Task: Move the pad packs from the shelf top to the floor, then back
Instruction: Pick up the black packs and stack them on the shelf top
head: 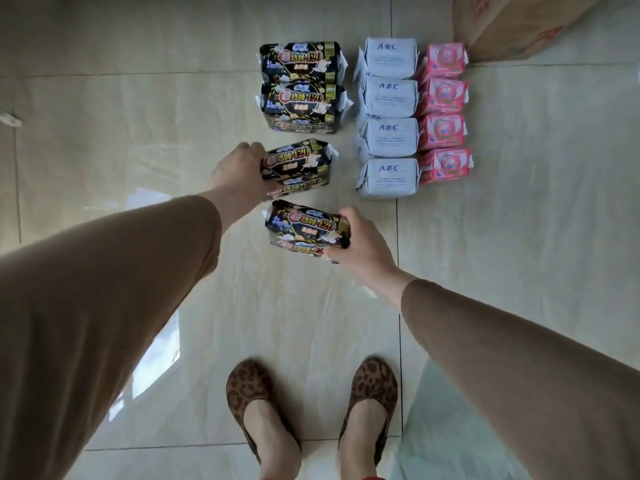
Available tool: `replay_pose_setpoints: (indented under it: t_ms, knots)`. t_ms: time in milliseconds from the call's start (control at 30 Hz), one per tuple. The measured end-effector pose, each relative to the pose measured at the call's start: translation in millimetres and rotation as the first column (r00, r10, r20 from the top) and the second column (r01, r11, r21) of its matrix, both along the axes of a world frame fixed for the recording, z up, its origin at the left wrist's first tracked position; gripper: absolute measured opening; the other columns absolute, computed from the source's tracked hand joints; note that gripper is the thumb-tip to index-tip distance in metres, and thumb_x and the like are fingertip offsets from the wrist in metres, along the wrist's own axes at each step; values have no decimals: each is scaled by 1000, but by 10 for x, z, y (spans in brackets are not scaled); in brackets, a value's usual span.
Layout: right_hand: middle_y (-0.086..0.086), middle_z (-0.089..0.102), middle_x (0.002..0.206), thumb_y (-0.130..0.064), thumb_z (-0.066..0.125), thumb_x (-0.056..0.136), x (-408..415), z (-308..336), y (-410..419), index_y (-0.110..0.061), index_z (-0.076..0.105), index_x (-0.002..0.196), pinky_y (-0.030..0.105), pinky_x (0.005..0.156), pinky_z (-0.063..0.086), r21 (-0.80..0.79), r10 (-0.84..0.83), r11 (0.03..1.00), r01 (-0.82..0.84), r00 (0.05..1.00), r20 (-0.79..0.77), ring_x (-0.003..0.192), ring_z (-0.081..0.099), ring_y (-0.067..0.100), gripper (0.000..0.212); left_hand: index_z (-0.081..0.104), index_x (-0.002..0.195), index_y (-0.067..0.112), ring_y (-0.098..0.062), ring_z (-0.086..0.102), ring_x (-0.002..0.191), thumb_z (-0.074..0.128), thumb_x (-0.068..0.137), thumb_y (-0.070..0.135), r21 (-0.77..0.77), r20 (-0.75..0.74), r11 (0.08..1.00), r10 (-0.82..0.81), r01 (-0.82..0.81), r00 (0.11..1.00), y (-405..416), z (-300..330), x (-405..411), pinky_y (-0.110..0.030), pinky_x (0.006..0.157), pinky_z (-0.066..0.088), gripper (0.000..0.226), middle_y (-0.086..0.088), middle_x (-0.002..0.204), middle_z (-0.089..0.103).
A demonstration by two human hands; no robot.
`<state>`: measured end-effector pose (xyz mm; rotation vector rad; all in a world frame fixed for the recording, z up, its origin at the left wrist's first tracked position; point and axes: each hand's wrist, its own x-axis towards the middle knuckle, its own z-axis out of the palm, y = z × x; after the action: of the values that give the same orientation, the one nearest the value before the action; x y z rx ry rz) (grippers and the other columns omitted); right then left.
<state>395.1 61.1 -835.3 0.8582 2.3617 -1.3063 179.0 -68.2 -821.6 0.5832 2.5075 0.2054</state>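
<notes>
The left hand [239, 171] is gripping a black pad pack [297, 167] by its left end, and the right hand [360, 242] is clasping a second black pack [308, 228] by its right end, nearer the feet. Beyond the left hand, stacked black packs [301, 86] are lying on the tiled floor [138, 98]; beyond the right, a pale blue ABC column [388, 116] and pink packs [445, 112] are sitting in rows. Whether the floor leg is finishing or the return is beginning, I cannot tell.

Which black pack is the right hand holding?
The nearest black pack, tilted, closest to the feet; the right hand grips its right end. The left hand holds the next one up.
</notes>
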Motion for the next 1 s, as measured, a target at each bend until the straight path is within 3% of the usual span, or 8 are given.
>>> replay_pose_setpoints:
  t_ms: [133,300,400,500,633,767,867,1000]
  knots:
    - [-8,67,100,-27,80,62,208,875,208,-35,45,107,8,55,46,-163,-110,980,110,994,6,77,63,-10,57,59,111,16,-25,53,83,79,75,34,68,34,996,63,-65,997,-306,814,109,-33,67,38,45,-6,102,57]
    - [-11,68,100,-17,84,66,64,2482,407,-29,54,109,28,66,59,-299,-182,939,171,983,-10,85,68,6,54,58,113,18,-20,52,85,81,74,27,203,49,973,100,-108,994,-501,2425,107,-31,68,38,46,-3,105,59]
    - [-9,67,107,-5,84,73,-123,3621,494,-33,57,110,17,64,55,-336,-179,931,144,981,-75,87,68,5,53,56,113,25,-22,56,83,80,73,30,286,18,952,110,-111,994,-578,3554,67,-34,68,45,47,2,105,60]
    - [-20,70,103,-5,84,74,-315,4845,524,-43,58,106,10,65,51,-332,-176,936,116,972,-155,83,67,-5,56,53,112,32,-22,58,84,79,73,35,364,-33,927,113,-93,993,-682,4688,-22,-34,66,45,47,9,100,58]
    - [-16,70,110,-8,85,75,-566,6325,545,-34,56,121,4,67,48,-308,-136,950,52,956,-259,88,68,-8,60,53,117,33,-18,56,84,77,74,40,467,-113,883,113,-47,987,-758,6046,-214,-31,67,38,50,8,101,58]
    - [-10,71,115,-19,86,74,-826,7387,589,-29,53,129,21,81,56,-233,-88,972,2,929,-359,99,71,7,65,53,117,33,-17,57,85,76,74,44,538,-240,842,94,51,966,-745,7135,-505,-35,72,46,50,7,102,58]
    - [-6,71,118,-13,86,74,-1060,7915,732,-28,55,127,39,96,55,-226,-119,974,14,880,-460,109,69,19,64,53,113,34,-16,56,83,75,73,46,562,-345,813,64,151,937,-617,7751,-805,-32,67,40,47,9,98,57]
    - [-2,72,115,-13,87,73,-1405,8305,1041,-28,60,118,40,95,54,-225,-140,974,17,828,-543,106,70,19,55,54,111,32,-15,55,82,74,75,44,565,-408,798,52,208,911,-250,8266,-1247,-29,66,39,43,9,99,58]
